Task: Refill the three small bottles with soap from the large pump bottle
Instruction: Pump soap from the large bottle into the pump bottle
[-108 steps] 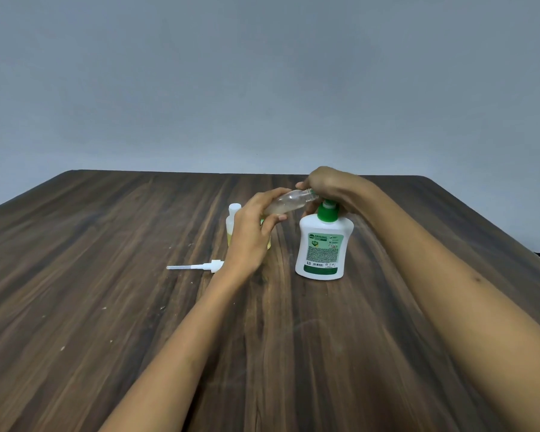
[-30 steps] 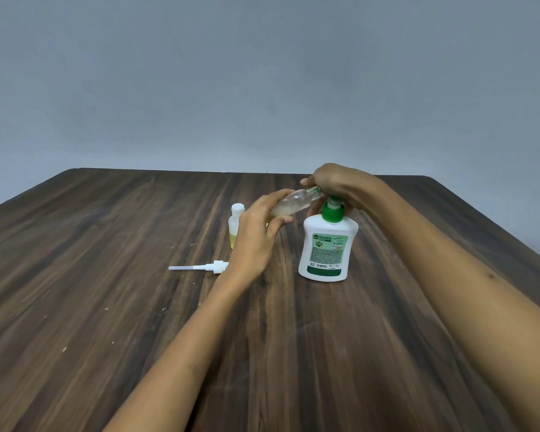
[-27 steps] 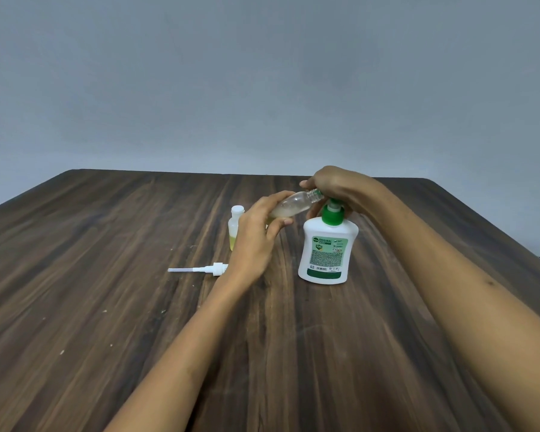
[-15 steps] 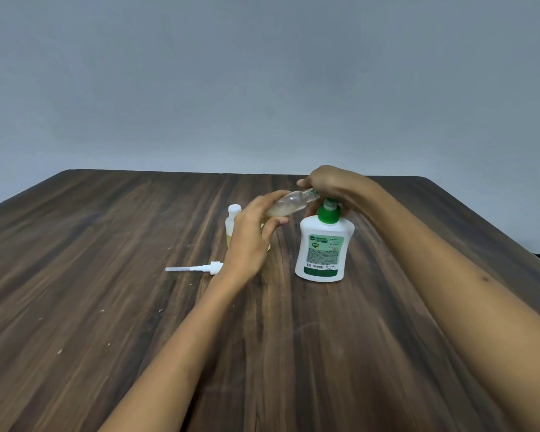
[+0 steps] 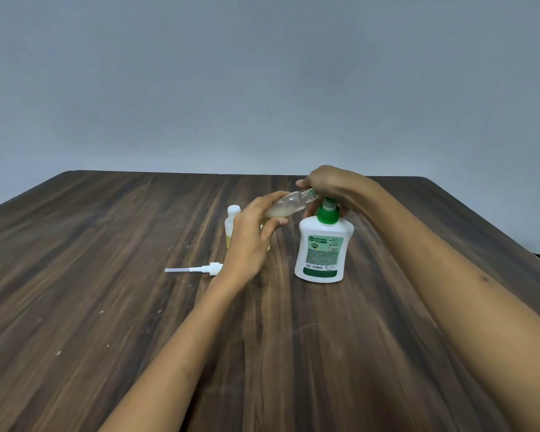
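Pump head (image 5: 326, 203) risen; small bottle (image 5: 289, 204) between hands.

Left hand (image 5: 250, 235) tilts clear bottle (image 5: 289, 204) under pump bottle (image 5: 323, 244) spout.

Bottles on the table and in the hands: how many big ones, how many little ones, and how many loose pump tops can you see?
Big pump bottle: 1
Little bottles: 2, the tilted clear bottle in the left hand and the capped bottle
Loose pump top: 1
Total: 4

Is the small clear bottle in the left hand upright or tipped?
Tipped. The left hand holds the small clear bottle nearly sideways, its capless neck raised toward the pump under the right hand.
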